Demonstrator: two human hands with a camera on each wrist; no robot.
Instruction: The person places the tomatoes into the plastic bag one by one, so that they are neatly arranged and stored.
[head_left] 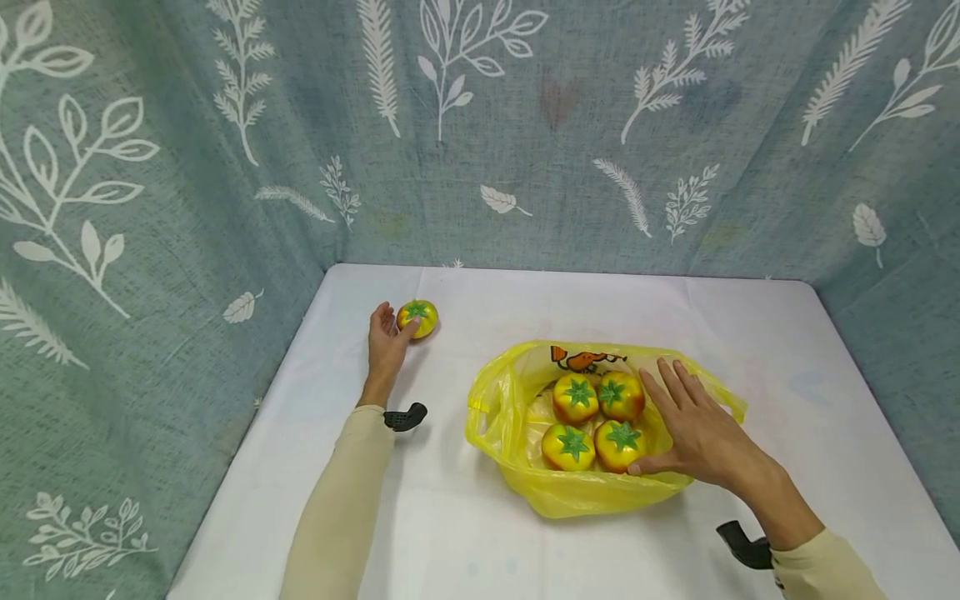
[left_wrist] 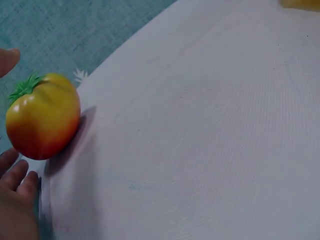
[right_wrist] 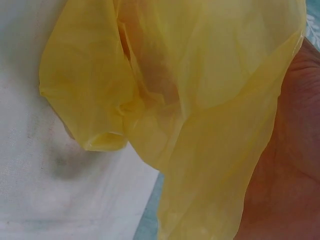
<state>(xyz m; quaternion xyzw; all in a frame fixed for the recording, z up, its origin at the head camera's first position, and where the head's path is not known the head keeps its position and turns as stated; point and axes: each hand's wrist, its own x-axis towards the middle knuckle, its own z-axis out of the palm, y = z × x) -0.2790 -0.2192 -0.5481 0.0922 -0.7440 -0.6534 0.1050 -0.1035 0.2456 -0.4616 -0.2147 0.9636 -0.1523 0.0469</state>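
On the far left of the table a yellow-red toy tomato (head_left: 422,317) with a green leafy top sits beside my left hand (head_left: 388,343). The thumb overlaps the tomato in the head view. In the left wrist view, the fingers (left_wrist: 15,175) and thumb lie spread on either side of the tomato (left_wrist: 45,117), with a gap at the thumb. My right hand (head_left: 697,429) is spread over the right side of an open yellow plastic bag (head_left: 570,496). Several similar tomatoes (head_left: 575,398) lie inside it. The bag's film (right_wrist: 215,150) partly covers that hand in the right wrist view.
A white cloth (head_left: 450,533) covers the table. Green-grey curtains (head_left: 487,167) with white leaf prints hang behind and along both sides. Black wrist-worn devices (head_left: 406,417) stick out beside both cuffs.
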